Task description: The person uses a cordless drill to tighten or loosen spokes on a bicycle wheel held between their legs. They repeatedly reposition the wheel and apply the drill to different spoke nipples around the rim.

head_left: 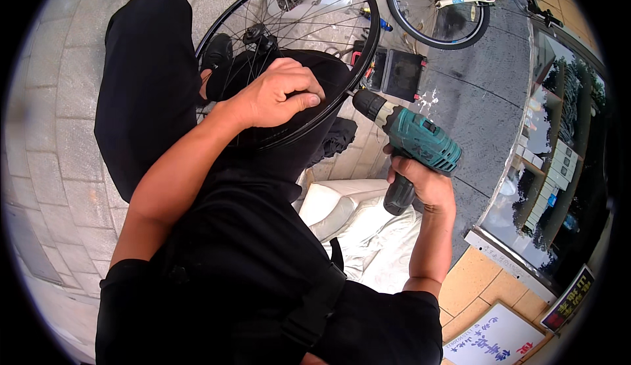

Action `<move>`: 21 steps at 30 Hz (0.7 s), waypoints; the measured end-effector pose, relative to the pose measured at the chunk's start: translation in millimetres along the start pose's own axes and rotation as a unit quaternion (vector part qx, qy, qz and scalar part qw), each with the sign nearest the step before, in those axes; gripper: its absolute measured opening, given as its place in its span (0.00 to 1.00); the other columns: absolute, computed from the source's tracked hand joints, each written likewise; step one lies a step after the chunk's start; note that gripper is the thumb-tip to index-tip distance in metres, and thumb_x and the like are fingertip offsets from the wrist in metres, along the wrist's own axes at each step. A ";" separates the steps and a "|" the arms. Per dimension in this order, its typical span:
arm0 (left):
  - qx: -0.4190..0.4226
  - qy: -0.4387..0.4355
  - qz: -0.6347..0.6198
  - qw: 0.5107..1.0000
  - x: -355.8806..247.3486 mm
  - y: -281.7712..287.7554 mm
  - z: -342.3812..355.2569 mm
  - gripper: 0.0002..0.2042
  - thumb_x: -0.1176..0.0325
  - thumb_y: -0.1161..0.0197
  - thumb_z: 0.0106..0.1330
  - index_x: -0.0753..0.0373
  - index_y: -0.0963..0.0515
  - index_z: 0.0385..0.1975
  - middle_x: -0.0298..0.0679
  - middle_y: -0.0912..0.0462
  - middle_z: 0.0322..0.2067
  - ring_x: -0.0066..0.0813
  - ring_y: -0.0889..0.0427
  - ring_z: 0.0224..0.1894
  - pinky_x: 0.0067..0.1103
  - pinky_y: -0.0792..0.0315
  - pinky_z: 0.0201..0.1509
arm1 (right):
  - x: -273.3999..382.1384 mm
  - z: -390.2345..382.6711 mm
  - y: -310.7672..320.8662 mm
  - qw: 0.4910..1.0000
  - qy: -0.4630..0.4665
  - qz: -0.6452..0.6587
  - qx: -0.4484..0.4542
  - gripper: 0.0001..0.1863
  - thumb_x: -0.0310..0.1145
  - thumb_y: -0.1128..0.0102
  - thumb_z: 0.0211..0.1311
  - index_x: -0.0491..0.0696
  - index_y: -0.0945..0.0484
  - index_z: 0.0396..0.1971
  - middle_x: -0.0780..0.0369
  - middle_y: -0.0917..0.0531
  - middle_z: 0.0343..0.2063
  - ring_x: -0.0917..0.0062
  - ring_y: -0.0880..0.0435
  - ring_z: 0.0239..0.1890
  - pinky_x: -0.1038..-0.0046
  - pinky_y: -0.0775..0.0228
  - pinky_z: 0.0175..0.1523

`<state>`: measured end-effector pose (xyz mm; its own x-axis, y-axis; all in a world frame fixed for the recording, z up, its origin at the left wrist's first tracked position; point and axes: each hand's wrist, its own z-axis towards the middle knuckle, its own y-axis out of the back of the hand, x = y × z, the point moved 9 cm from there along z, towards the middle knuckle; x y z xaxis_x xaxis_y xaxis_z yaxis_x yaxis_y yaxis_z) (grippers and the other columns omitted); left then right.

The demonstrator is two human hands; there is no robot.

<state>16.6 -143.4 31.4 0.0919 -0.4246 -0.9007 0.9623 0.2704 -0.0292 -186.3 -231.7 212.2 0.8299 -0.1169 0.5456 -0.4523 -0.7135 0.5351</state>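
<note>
Bright, diffuse daylight is filling the frame, with soft-edged shading and hardly any hard shadows. At lower centre, the white cloth (388, 247) is glowing almost to overexposure, while the black trousers (141, 102) and black shirt (263, 253) are swallowing nearly all their folds. Glass in the shop window (559, 102), at right, is mirroring pale sky and dark foliage. Around centre, the left hand (282, 95) and the teal drill (420, 135) are showing fairly crisply. Toward the far left, the paving (72, 128) is bending and softening, and a black fisheye border is closing off the corners.
</note>
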 end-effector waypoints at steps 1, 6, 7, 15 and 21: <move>0.030 -0.006 0.000 1.000 -0.6 0.2 -2.5 0.05 0.72 0.32 0.72 0.59 0.13 0.43 0.34 0.12 0.43 0.33 0.16 0.51 0.39 0.36 0.74 | 3.1 1.4 -1.2 1.000 0.009 -0.003 0.004 0.22 0.22 0.35 0.57 0.40 0.16 0.53 0.57 0.11 0.41 0.71 0.13 0.27 0.68 0.20 0.36; 0.046 -0.013 -0.042 0.998 21.6 1.6 10.2 0.04 0.74 0.33 0.73 0.64 0.15 0.44 0.34 0.14 0.41 0.32 0.18 0.49 0.36 0.34 0.72 | 25.2 6.1 -6.1 0.997 0.083 0.002 0.001 0.18 0.22 0.35 0.58 0.39 0.14 0.50 0.59 0.11 0.39 0.75 0.14 0.27 0.69 0.21 0.37; 0.020 0.005 -0.062 0.998 20.6 7.4 13.8 0.04 0.75 0.34 0.74 0.65 0.15 0.44 0.35 0.14 0.41 0.31 0.18 0.48 0.33 0.32 0.68 | 30.7 8.6 -3.7 0.995 0.095 -0.027 -0.019 0.18 0.22 0.35 0.58 0.39 0.14 0.50 0.59 0.11 0.39 0.75 0.14 0.28 0.69 0.21 0.37; -0.064 0.085 -0.119 0.987 14.7 42.2 15.8 0.04 0.76 0.37 0.77 0.68 0.17 0.45 0.35 0.16 0.41 0.24 0.19 0.46 0.22 0.25 0.56 | 74.2 1.6 -8.2 0.986 0.164 -0.038 0.017 0.17 0.22 0.35 0.59 0.39 0.14 0.49 0.59 0.11 0.40 0.77 0.16 0.27 0.71 0.21 0.35; -0.073 0.062 -0.103 0.990 27.7 48.3 8.0 0.05 0.75 0.39 0.79 0.68 0.18 0.47 0.34 0.19 0.40 0.22 0.21 0.42 0.21 0.26 0.52 | 58.4 -10.3 -26.8 0.984 0.165 -0.052 0.033 0.15 0.21 0.36 0.60 0.39 0.14 0.48 0.62 0.12 0.34 0.80 0.16 0.29 0.73 0.21 0.35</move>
<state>67.7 -149.1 8.5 -0.1428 -0.3761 -0.9155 0.9091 0.3159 -0.2716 -129.0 -212.2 236.4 0.7136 0.1824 0.6763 -0.3401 -0.7539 0.5622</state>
